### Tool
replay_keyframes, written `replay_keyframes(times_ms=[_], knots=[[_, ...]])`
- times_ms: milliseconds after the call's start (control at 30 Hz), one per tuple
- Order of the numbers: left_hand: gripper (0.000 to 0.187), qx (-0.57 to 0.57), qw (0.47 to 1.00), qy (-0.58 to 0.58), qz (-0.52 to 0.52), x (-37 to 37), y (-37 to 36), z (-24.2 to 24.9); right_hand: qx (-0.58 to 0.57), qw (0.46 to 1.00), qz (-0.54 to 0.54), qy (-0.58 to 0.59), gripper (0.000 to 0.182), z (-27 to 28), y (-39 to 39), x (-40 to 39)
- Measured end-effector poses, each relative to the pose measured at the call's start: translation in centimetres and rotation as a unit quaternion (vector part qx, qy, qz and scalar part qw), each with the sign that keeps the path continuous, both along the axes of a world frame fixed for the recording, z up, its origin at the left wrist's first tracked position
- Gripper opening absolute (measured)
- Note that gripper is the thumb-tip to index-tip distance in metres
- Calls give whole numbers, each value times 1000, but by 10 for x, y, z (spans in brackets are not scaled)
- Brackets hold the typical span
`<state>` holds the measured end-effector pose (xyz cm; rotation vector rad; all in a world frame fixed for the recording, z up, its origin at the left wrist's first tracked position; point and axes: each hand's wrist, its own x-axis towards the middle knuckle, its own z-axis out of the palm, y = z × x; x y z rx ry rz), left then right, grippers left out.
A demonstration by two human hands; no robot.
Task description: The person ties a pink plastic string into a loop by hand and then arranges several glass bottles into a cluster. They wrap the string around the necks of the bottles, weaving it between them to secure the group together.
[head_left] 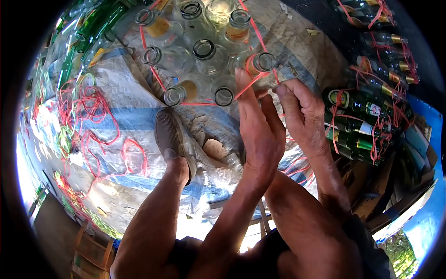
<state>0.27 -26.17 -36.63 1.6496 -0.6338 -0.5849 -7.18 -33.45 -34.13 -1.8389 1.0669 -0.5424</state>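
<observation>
Several clear glass bottles (212, 57) stand upright in a cluster on the sheet, with pink plastic string (254, 85) running around the group. My left hand (261, 132) is beside the front right bottles, its fingers extended and apart, the fingertips near the string and the bottle (264, 62) at the right of the cluster. Just to the right, my right hand (302, 109) pinches the pink string between thumb and forefinger, close to that bottle. The left fingertips are partly hidden against the glass.
Loose pink string (95, 111) lies at the left on the blue and white sheet (134, 122). Green bottles (100, 23) are at the upper left. Bundles of tied green bottles (360, 114) lie at the right, near cardboard (371, 186). A wooden chair (93, 249) is at the lower left.
</observation>
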Motion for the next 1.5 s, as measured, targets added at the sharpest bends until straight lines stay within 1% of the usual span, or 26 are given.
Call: replay_keyframes(times_ms=[67, 100, 133, 167, 200, 233, 267, 333, 467, 567, 600, 700, 733, 833, 867, 933, 967, 1000, 1033, 1100, 1167, 1233, 1300, 1367, 1400, 1500], knots=[[48, -10, 1000, 20, 12, -6, 9, 2, 1, 1000, 6, 3, 16, 1, 4, -3], [44, -15, 999, 21, 20, -9, 11, 1, -5, 1000, 7, 1, 13, 1, 7, -4], [28, -22, 999, -21, 32, -9, 11, -2, -13, 1000, 9, -1, 10, 0, 9, -5], [24, -13, 999, 32, 27, -11, 12, -1, -20, 1000, 11, -4, 7, 0, 12, -6], [22, -4, 996, 84, 23, -8, 9, 11, 10, 999, 21, 23, 5, 3, 14, -12], [20, 5, 990, 136, 18, -6, 8, 18, 5, 1000, 21, 15, 4, 4, 16, -13], [19, -12, 986, 167, 12, -4, 8, 17, 0, 1000, 20, 7, 4, 3, 17, -14], [18, -42, 980, 196, 2, -4, 8, 6, -27, 999, 27, 12, 3, 6, 19, -14], [18, -60, 956, 288, -11, 6, 9, 7, -7, 998, 39, 50, 7, 9, 27, -18], [18, -43, 935, 353, -13, 16, 11, 16, 45, 998, 40, 32, 8, 2, 37, -22], [19, -35, 928, 370, -24, 19, 15, 10, 55, 997, 36, 41, 11, 1, 39, -22], [20, -77, 942, 327, -11, 19, 17, -3, 73, 995, 70, 10, 12, -5, 42, -24], [19, -75, 943, 325, -17, 24, 16, -4, 111, 991, 78, 5, 13, -12, 43, -29], [19, -37, 941, 336, -21, 29, 18, 5, 98, 984, 146, 43, 15, -15, 33, -37], [19, -31, 944, 330, -9, 29, 19, 7, 98, 980, 169, 28, 18, -19, 31, -44], [19, -19, 948, 317, 15, 27, 22, 11, 56, 981, 181, 49, 18, -9, 25, -44], [18, -25, 957, 286, 40, 24, 20, 9, 34, 980, 187, 59, 19, 0, 20, -42], [18, -31, 965, 254, 64, 20, 18, 7, 52, 981, 180, 55, 19, 10, 15, -38], [18, -36, 971, 221, 89, 16, 17, 5, 35, 982, 176, 55, 18, 22, 10, -34], [16, -17, 973, 199, 114, 16, 15, 9, 5, 988, 150, 36, 25, 46, 4, -24], [14, 5, 979, 158, 131, 16, 15, 9, -110, 980, 164, 10, 25, 65, -7, -6], [12, 31, 985, 99, 141, 18, 17, 5, -232, 952, 200, 12, 27, 76, -21, 16], [10, 23, 983, 91, 158, 17, 18, 6, -326, 912, 249, 31, 28, 80, -36, 36], [9, 15, 981, 80, 176, 18, 16, 7, -363, 878, 303, 70, 28, 81, -45, 54], [9, 12, 980, 73, 184, 18, 15, 8, -361, 868, 328, 94, 28, 82, -46, 61], [7, -9, 976, 78, 202, 17, 13, 7, -350, 843, 385, 136, 19, 71, -56, 74]])
